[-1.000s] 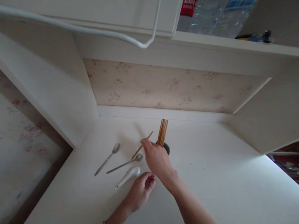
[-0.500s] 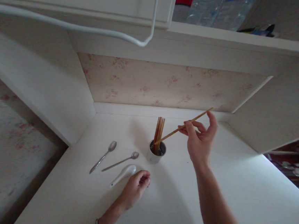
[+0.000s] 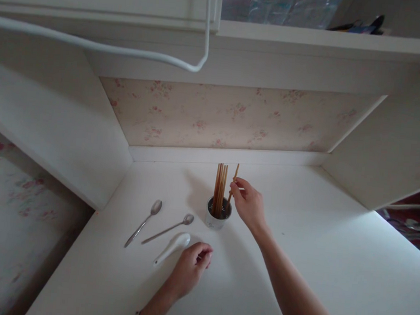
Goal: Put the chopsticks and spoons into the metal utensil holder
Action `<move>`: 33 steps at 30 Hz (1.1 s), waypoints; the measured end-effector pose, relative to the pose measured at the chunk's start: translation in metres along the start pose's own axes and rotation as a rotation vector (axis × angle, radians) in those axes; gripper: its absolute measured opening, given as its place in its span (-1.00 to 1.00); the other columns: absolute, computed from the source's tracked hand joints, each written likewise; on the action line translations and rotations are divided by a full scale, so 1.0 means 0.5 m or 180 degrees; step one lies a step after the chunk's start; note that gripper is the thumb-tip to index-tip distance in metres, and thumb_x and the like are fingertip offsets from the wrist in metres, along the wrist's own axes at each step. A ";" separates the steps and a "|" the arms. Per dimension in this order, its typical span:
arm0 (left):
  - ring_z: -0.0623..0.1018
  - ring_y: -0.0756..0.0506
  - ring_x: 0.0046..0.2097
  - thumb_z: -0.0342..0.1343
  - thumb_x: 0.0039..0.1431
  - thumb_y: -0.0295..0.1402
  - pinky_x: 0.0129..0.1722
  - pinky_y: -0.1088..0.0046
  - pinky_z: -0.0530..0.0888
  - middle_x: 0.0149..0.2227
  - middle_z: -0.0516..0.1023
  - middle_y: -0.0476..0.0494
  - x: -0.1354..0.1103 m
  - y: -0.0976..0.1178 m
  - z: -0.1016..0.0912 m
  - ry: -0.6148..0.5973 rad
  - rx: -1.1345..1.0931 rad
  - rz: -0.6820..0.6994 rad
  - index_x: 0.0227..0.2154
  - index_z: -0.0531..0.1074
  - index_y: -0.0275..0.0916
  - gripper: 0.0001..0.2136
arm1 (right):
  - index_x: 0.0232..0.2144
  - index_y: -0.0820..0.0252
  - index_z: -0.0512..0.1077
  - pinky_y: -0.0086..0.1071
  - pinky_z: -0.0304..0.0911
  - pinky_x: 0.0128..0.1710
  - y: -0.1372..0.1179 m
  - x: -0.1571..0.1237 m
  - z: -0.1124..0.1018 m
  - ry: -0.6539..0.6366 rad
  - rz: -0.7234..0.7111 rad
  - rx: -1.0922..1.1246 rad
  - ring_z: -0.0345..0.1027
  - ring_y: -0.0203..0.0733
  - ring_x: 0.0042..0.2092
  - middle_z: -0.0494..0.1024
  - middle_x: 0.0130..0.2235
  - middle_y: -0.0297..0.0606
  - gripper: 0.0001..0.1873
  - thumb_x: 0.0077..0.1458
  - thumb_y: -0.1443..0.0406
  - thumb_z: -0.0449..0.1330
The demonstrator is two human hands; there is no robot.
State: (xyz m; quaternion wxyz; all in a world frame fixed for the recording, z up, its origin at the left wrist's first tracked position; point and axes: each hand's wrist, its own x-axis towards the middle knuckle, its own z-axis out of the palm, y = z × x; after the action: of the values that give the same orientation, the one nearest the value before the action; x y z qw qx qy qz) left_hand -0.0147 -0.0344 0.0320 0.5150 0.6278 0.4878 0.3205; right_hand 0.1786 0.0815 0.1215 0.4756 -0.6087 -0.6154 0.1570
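Pinched in the fingers of my right hand (image 3: pixel 248 201) is a wooden chopstick (image 3: pixel 236 171), nearly upright, its lower end inside the rim of a white perforated utensil holder (image 3: pixel 216 223). Several other chopsticks (image 3: pixel 220 188) stand bunched in that holder. My left hand (image 3: pixel 191 267) rests low over the counter with curled fingers; whether anything is inside them is hidden. Just left of it lies a white soup spoon (image 3: pixel 172 247). Beyond that are a long-handled metal spoon (image 3: pixel 169 230) and another metal spoon (image 3: pixel 144 223).
The white counter (image 3: pixel 318 265) runs between side panels, with a floral-papered wall (image 3: pixel 217 116) behind. Overhead is a cabinet shelf (image 3: pixel 316 37) with plastic bottles (image 3: pixel 282 4). A white cable (image 3: pixel 131 51) hangs across the upper left.
My right hand has moved left and down to the holder. Its chopstick has swung from slanted to nearly upright. My left hand and the spoons stay in place.
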 end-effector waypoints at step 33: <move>0.48 -0.03 -0.39 -0.04 0.26 -0.31 -0.32 0.45 0.42 -0.36 0.51 -0.09 0.000 0.000 0.003 0.0018 0.0226 0.0097 -0.22 0.50 -0.24 -0.77 | -0.08 0.07 0.44 -0.27 0.38 -0.17 0.040 -0.034 0.019 -0.0386 0.0495 0.0246 0.54 -0.13 -0.22 0.63 -0.22 -0.23 -0.63 0.23 0.02 0.04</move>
State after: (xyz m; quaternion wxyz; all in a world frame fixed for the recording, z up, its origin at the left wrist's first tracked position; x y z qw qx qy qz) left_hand -0.0135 -0.0351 0.0315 0.4860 0.6521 0.4907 0.3126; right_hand 0.1799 0.0743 0.0945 0.4470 -0.6252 -0.5874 0.2536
